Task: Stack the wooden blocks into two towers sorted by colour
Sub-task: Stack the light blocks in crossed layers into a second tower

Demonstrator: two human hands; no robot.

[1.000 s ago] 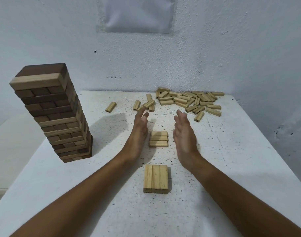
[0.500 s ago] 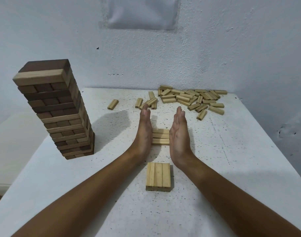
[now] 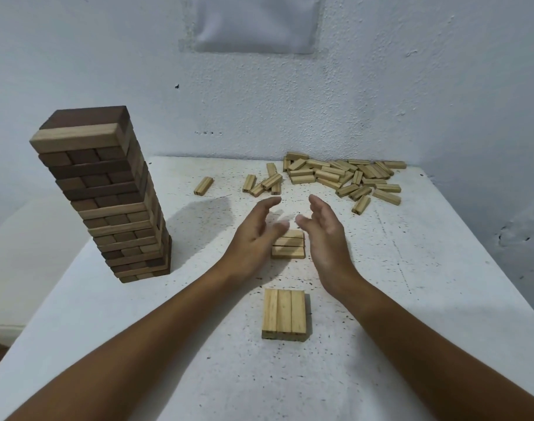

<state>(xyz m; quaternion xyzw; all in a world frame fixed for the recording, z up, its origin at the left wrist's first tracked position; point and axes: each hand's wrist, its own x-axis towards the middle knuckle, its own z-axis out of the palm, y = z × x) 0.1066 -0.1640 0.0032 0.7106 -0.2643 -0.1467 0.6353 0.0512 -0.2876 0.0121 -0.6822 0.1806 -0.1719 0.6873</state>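
A tall tower [image 3: 107, 202] of mixed dark and light wooden blocks stands at the left of the white table [image 3: 411, 299]. In the middle lies a flat row of three light blocks [image 3: 289, 247]. My left hand [image 3: 253, 235] and my right hand [image 3: 326, 235] hover on either side of it, fingers spread and relaxed, holding nothing. My left thumb partly hides the row's left end. A second flat row of three light blocks [image 3: 284, 314] lies nearer to me. A heap of loose light blocks [image 3: 341, 177] sits at the back.
One stray light block [image 3: 203, 185] lies apart at the back, left of the heap. A white wall rises right behind the table. The table's left edge runs close beside the tower, and its right edge slopes off at the right.
Both hands had closed flat against the sides of the middle row half a second ago. Now they have lifted and drawn apart, with fingers spread. The blocks stay in place.
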